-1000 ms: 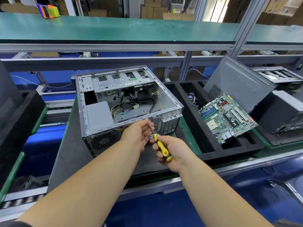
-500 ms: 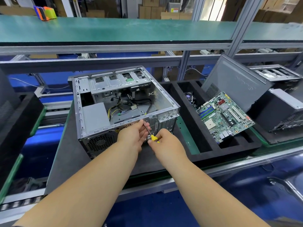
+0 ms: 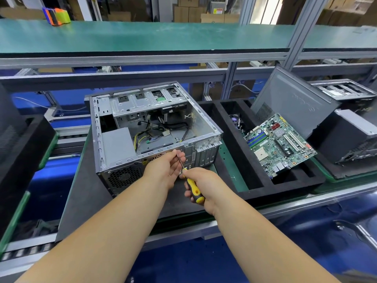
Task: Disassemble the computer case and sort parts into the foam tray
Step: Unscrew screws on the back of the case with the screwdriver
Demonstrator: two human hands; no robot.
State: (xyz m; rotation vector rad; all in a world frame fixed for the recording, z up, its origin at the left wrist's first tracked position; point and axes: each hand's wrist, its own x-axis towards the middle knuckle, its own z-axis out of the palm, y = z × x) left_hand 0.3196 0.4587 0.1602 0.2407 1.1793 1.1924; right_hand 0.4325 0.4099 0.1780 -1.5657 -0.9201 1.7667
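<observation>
- 1 open case (image 3: 155, 137) at centre, on the worktop (image 3: 81, 190).
- 1 screwdriver (image 3: 192, 185): right hand (image 3: 206, 186) grips handle, left hand (image 3: 166, 170) pinches shaft.
- 1 motherboard (image 3: 279, 144) in 1 foam tray (image 3: 230, 152), 3 o'clock.

I note a long green shelf (image 3: 163, 35) on grey aluminium framing (image 3: 293, 37) above the desk (image 3: 77, 193). Stacked cardboard boxes (image 3: 187, 13) stand behind it, with daylight at a bright opening (image 3: 263, 9). The floor (image 3: 193, 262) below is blue. An orange-and-green object (image 3: 56, 16) sits on the shelf's left end.
</observation>
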